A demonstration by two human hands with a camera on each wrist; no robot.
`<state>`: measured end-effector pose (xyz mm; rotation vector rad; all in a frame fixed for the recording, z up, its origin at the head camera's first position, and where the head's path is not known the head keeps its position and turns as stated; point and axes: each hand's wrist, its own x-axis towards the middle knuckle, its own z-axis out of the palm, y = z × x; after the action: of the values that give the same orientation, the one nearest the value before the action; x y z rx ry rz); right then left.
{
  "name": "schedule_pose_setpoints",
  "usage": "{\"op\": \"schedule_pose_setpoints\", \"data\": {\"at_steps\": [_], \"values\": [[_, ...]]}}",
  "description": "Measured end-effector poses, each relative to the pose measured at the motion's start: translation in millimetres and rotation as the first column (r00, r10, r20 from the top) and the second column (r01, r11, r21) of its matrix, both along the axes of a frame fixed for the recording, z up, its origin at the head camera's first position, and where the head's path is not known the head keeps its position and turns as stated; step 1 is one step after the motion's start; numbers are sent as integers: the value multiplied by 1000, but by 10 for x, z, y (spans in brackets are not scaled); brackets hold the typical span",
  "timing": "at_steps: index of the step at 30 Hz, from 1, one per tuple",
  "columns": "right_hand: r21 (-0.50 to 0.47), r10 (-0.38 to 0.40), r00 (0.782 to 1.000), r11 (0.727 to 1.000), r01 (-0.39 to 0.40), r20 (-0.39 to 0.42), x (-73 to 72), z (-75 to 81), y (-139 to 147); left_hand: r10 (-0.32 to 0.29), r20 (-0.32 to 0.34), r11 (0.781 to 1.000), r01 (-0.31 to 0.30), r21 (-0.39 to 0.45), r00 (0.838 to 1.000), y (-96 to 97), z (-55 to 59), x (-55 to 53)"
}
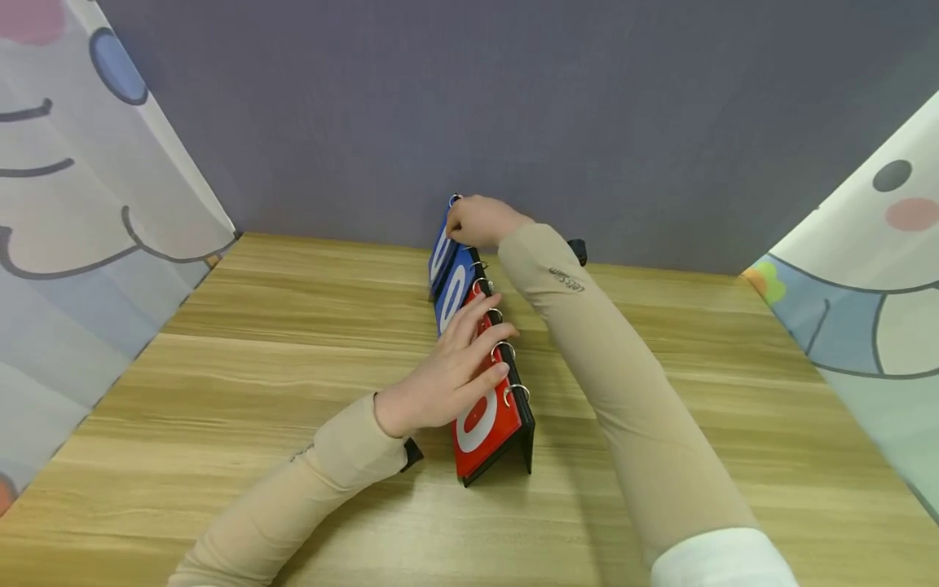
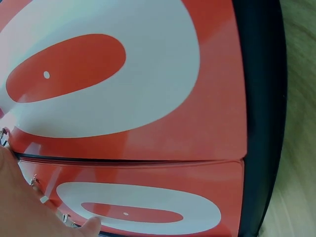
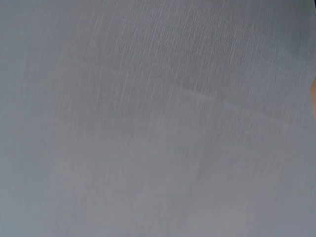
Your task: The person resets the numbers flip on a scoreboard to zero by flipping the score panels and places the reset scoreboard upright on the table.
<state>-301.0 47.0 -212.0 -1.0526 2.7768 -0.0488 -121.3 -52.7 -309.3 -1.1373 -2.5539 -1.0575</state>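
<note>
A flip scoreboard (image 1: 530, 440) with a black tent-shaped stand and metal rings stands on the table, running away from me. Its near end carries red cards (image 1: 506, 424) with white zeros; blue cards (image 1: 447, 297), also with zeros, are at the far end. My left hand (image 1: 443, 379) lies over the red cards, fingers extended toward the rings. In the left wrist view, a fingertip (image 2: 91, 226) touches the lower red card (image 2: 227, 187). My right hand (image 1: 484, 222) curls its fingers at the top of the farthest blue card (image 1: 438, 265), seemingly pinching it. Its fingertips are partly hidden.
The wood-grain table (image 1: 315, 326) ends at a grey upright panel (image 1: 440, 106) close behind the scoreboard. Cartoon-printed curtains (image 1: 81, 204) hang at both sides. The right wrist view shows mostly a plain grey surface (image 3: 148, 123).
</note>
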Motion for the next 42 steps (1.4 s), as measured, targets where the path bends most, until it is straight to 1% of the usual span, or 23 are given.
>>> {"op": "schedule_pose_setpoints", "data": {"at_steps": [3, 8, 10, 14, 15, 16, 17, 18, 19, 21, 23, 24, 26, 27, 29, 31, 32, 33, 35, 36, 38, 40, 42], "values": [[2, 7, 999, 1000, -7, 35, -10, -4, 18, 0, -1, 1000, 0, -1, 1000, 3, -8, -7], [-57, 46, 995, 998, -40, 91, -40, -18, 26, 8, -16, 1000, -8, 9, 1000, -3, -9, -16], [-73, 50, 991, 996, -42, 121, -55, -30, 30, 7, -15, 1000, -7, 12, 1000, -6, -8, -9], [-135, 28, 981, 991, -3, 190, -76, -80, 88, 7, -4, 1000, -7, 12, 1000, -5, -12, 6], [-170, 18, 978, 985, 18, 208, -81, -100, 120, 9, -2, 1000, -9, 9, 1000, -2, -11, 9], [-221, 3, 973, 974, 50, 232, -76, -120, 154, 10, -3, 1000, -10, 8, 1000, 2, -10, 12], [-281, -13, 967, 956, 87, 256, -71, -145, 198, 9, -1, 1000, -9, 7, 1000, 6, -7, 13], [-347, -28, 959, 929, 130, 283, -64, -176, 244, 9, 1, 1000, -9, 4, 1000, 11, -5, 14], [-415, -43, 948, 892, 178, 314, -54, -209, 293, 10, 2, 1000, -10, 1, 1000, 16, -3, 13], [-544, -55, 924, 795, 269, 378, -25, -292, 393, 8, 5, 1000, -8, 1, 1000, 24, 3, 14], [-633, -47, 903, 698, 335, 427, 22, -389, 483, 6, 5, 1000, -6, -1, 1000, 28, 4, 13], [-663, -39, 895, 658, 358, 445, 47, -441, 526, 6, 1, 1000, -6, -2, 1000, 31, 2, 11], [-700, -17, 881, 601, 387, 472, 112, -548, 611, 4, -10, 1000, -4, -1, 1000, 38, -4, 7], [-712, -1, 875, 581, 394, 484, 150, -601, 652, 4, -15, 1000, -4, -2, 1000, 42, -8, 5], [-726, 38, 857, 553, 410, 513, 227, -704, 718, 5, -28, 1000, -5, -3, 1000, 42, -15, 3], [-716, 64, 836, 556, 423, 544, 314, -804, 789, 4, -35, 1000, -4, 1, 999, 40, -21, 2], [-706, 76, 825, 565, 427, 560, 358, -851, 824, 2, -35, 1000, -2, 2, 999, 40, -24, 0], [-693, 81, 815, 579, 430, 574, 403, -896, 860, 0, -31, 1000, 0, 1, 1000, 38, -24, -1], [-654, 63, 801, 618, 437, 595, 487, -980, 928, -8, -25, 1000, 8, -2, 1000, 31, -17, -2], [-632, 42, 806, 646, 429, 590, 528, -1009, 962, -11, -18, 1000, 11, -6, 1000, 25, -12, -4], [-596, 10, 813, 685, 419, 582, 602, -1050, 1024, -21, -3, 1000, 21, -17, 1000, 9, 6, -8], [-587, 26, 820, 711, 386, 571, 668, -1055, 1081, -37, 19, 999, 37, -12, 999, -11, 35, -14], [-596, 62, 835, 730, 336, 547, 730, -1022, 1125, -50, 62, 999, 50, 4, 997, -34, 76, -21]]}}
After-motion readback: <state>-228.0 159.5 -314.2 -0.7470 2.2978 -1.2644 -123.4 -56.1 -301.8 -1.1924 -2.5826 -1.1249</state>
